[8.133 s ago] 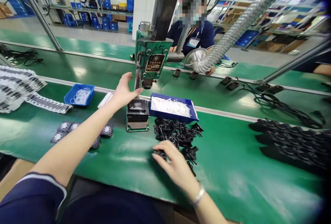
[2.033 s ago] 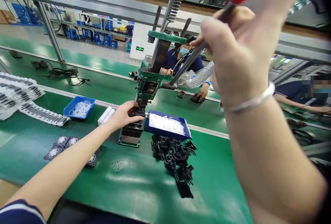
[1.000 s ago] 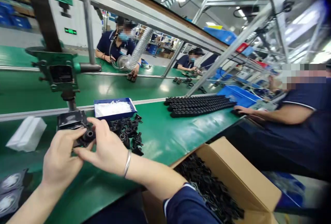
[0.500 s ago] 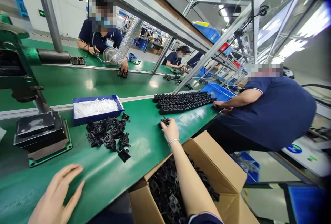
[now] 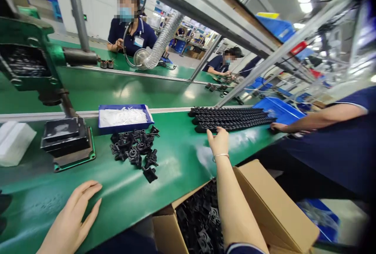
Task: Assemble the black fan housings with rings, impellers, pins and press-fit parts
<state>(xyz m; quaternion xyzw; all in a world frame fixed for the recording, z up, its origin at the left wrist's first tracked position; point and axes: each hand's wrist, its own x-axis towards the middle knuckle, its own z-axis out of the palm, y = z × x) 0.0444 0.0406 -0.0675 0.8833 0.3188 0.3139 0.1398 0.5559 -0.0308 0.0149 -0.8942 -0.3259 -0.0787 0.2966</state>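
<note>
My left hand (image 5: 72,217) hovers over the front edge of the green bench with its fingers stretched out and nothing in them. At the near side of the rows of black plastic parts (image 5: 235,119), my right hand (image 5: 219,143) has its thumb and fingers apart, and no part shows in it. Its fingertips are close to the front row; I cannot tell whether they touch it. A loose pile of black plastic parts (image 5: 135,148) lies between my hands. More such parts (image 5: 199,222) fill an open cardboard box (image 5: 273,203) under my right forearm.
A blue tray of white strips (image 5: 126,130) stands behind the pile. On the left is a green press (image 5: 26,54) over a black base block (image 5: 66,140). A co-worker's arm (image 5: 320,121) reaches the far end of the rows near a blue bin (image 5: 282,109).
The black part that was in my right hand is no longer in it. That hand has moved up to the front row and its fingers have parted. The view has swung left.
</note>
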